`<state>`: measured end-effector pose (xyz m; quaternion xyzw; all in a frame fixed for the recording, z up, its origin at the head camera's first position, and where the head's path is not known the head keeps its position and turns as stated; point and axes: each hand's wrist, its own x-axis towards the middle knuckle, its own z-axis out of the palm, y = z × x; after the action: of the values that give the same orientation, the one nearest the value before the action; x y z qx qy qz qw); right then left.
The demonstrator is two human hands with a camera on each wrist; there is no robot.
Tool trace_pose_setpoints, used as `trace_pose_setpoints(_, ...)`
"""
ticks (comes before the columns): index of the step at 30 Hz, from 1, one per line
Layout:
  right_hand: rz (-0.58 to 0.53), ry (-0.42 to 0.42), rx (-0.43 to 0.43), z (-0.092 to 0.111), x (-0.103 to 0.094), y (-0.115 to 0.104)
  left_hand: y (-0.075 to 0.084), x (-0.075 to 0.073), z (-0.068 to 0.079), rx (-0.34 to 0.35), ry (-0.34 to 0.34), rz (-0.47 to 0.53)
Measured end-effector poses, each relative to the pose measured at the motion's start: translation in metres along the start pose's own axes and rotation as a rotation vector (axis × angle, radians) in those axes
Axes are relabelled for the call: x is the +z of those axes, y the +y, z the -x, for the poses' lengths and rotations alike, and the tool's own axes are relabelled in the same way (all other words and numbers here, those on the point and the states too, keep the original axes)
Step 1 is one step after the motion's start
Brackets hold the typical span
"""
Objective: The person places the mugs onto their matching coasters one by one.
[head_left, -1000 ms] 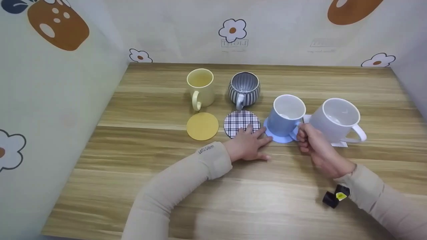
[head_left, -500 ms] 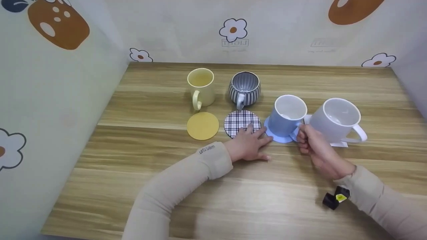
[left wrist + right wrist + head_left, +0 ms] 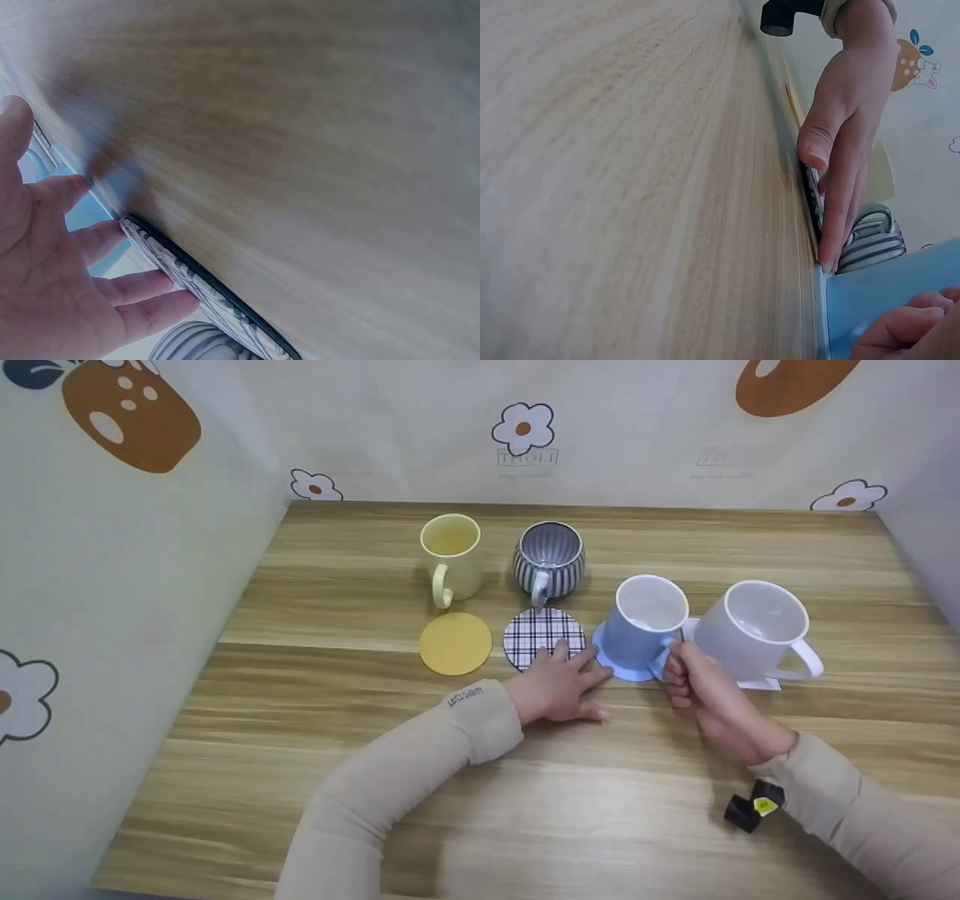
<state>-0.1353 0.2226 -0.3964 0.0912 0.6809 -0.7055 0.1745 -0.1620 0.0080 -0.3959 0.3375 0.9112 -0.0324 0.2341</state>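
Observation:
A blue mug point(image 3: 639, 634) with a white inside stands on a round blue coaster point(image 3: 628, 671). My right hand point(image 3: 709, 690) grips that mug's handle at its lower right. With fingers spread, my left hand point(image 3: 559, 686) rests on the near part of the plaid coaster point(image 3: 536, 634) and touches the blue coaster's left edge. In the left wrist view its fingers point(image 3: 154, 311) lie straight over the plaid coaster's rim. Beyond the plaid coaster stands a grey striped mug point(image 3: 550, 561). The right wrist view shows the blue mug point(image 3: 900, 289) close up, beside the curled right fingers point(image 3: 900, 330).
A white mug point(image 3: 750, 637) stands on a white coaster point(image 3: 763, 685), close to the right hand. At left, a yellow mug point(image 3: 454, 559) stands behind a round yellow coaster point(image 3: 455, 643). Patterned walls border the wooden table point(image 3: 360, 780) at the back and sides.
The blue mug and the right hand on its handle have shifted by a tiny amount. The left hand has stayed in place.

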Motion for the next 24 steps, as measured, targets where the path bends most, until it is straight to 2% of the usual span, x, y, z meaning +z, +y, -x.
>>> trace_pose_setpoints(8, 0.033, -0.041, 0.014, 0.002, -0.004, -0.002, 0.000, 0.000, -0.002, 0.005, -0.004, 0.005)
trace_pose_setpoints(10, 0.076, -0.055, 0.024, 0.003, -0.007, -0.004, 0.000, 0.000, -0.002, 0.005, -0.005, 0.006)
trace_pose_setpoints(18, 0.495, -0.095, -0.085, 0.009, -0.021, -0.014, -0.001, -0.001, -0.001, 0.013, 0.000, -0.016)
trace_pose_setpoints(21, 0.689, -0.030, -0.202, 0.016, -0.023, -0.022, -0.003, -0.001, -0.001, 0.021, -0.002, 0.016)
trace_pose_setpoints(24, 0.845, 0.105, -0.379, 0.026, -0.022, -0.028, -0.007, -0.003, 0.001, 0.032, -0.004, 0.108)
